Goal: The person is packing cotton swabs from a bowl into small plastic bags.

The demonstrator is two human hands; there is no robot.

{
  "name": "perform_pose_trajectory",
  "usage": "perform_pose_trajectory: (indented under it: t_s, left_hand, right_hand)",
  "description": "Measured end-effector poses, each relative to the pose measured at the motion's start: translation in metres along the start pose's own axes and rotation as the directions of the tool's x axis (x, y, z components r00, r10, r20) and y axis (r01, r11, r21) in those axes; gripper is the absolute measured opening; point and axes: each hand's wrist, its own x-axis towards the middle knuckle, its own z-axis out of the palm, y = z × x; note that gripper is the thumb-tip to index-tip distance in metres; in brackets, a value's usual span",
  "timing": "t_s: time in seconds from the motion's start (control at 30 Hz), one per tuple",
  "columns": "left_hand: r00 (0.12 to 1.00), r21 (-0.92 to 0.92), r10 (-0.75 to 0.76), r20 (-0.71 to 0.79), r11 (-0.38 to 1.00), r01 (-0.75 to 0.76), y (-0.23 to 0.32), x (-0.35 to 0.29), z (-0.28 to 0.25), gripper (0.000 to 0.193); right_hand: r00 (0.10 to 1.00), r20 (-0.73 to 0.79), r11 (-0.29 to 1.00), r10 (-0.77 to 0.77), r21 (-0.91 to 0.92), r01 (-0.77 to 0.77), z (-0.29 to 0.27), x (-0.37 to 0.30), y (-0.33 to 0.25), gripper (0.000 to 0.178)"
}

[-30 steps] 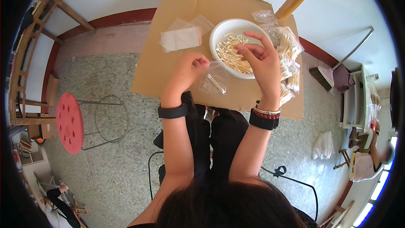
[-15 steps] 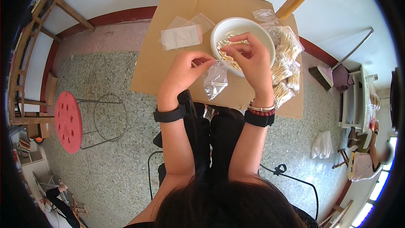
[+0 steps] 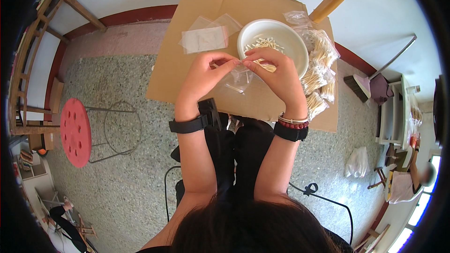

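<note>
My left hand (image 3: 200, 77) and my right hand (image 3: 280, 76) meet fingertip to fingertip in front of the bowl. Between them they pinch the upper edge of a small clear plastic bag (image 3: 239, 80), which hangs down over the cardboard. A cotton swab or two shows low inside the bag. Just beyond my right hand stands a white bowl (image 3: 302, 56) with loose cotton swabs (image 3: 263, 43) in it; my fingers hide part of its near side. Flat clear bags (image 3: 205, 39) lie overlapping beyond my left hand. Several bags filled with swabs (image 3: 322, 51) are heaped right of the bowl.
A cardboard sheet (image 3: 171, 77) lies under everything, with a yellow wooden chair frame (image 3: 323, 7) at its far edge. Left on the floor is a tipped pink stool (image 3: 76, 132). A broom (image 3: 358, 86) and a white plastic bag (image 3: 357, 161) are at right. Other people sit at both sides.
My right hand has come down from above the bowl to the bag's edge, beside my left fingertips. The hanging bag has swung and changed shape.
</note>
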Motion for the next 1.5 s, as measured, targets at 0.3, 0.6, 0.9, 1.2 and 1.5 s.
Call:
perform_pose_trajectory:
  t_s: [0.3,0.6,0.9,1.2,1.5]
  left_hand:
    - [0.999,-0.226,-0.025,-0.031,0.974,0.017,0.002,0.001,-0.002,0.021]
    - [0.999,-0.191,0.031,-0.025,0.981,-0.035,-0.007,0.001,-0.003,0.032]
    - [0.999,-0.026,0.045,-0.004,0.999,-0.046,-0.010,0.005,-0.001,0.020]
    - [0.993,-0.297,0.079,-0.084,0.949,-0.100,-0.006,0.009,0.002,0.012]
    - [0.996,-0.232,0.052,-0.068,0.970,-0.067,0.005,0.004,0.005,0.017]
  right_hand:
    - [0.996,0.064,0.992,0.062,0.107,-0.069,-0.002,0.000,-0.005,0.014]
    - [0.982,-0.154,0.966,0.107,0.248,-0.067,-0.004,0.003,0.005,0.015]
    - [0.982,-0.144,0.958,0.125,0.273,-0.082,-0.003,0.003,0.006,0.016]
    - [0.997,-0.076,0.999,0.029,0.043,-0.026,-0.002,0.002,0.001,0.023]
    - [0.994,0.094,0.990,0.052,0.128,-0.064,-0.002,-0.003,-0.005,0.031]
